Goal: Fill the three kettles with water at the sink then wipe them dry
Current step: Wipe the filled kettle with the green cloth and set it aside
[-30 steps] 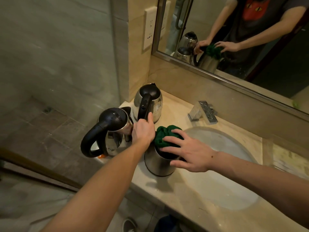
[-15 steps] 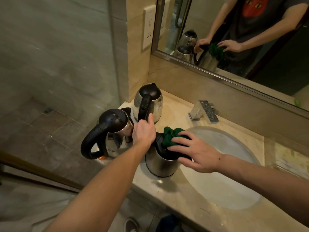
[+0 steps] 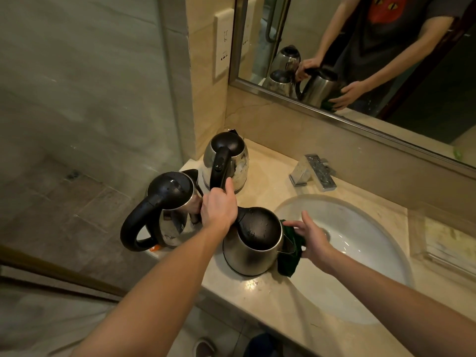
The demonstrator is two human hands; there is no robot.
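**Wiping the near kettle.** The near kettle (image 3: 253,243) stood upright on the table (image 3: 260,297), just left of the sink (image 3: 365,266). We judged this spot kept it close to the water while giving it a flat seat.

Our left hand (image 3: 219,210) was curled round its handle at the far-left side, a grip the mirror (image 3: 386,73) confirmed. We took this hold as a brace, so the body would not turn or slide under the wipe.

Our right hand (image 3: 313,240) lay spread with fingers nearly straight, pressing a green cloth (image 3: 291,256) against the kettle's right side by the spout. The cloth's lower end reached the table.

Droplets showed on the black lid, so we judged the drying unfinished.

The left kettle (image 3: 170,210), with its big loop handle, stood at the table's left edge. The far kettle (image 3: 226,161) stood by the wall. Both were grouped away from the sink, presumably to leave working room. We saw no water running from the tap (image 3: 313,172).
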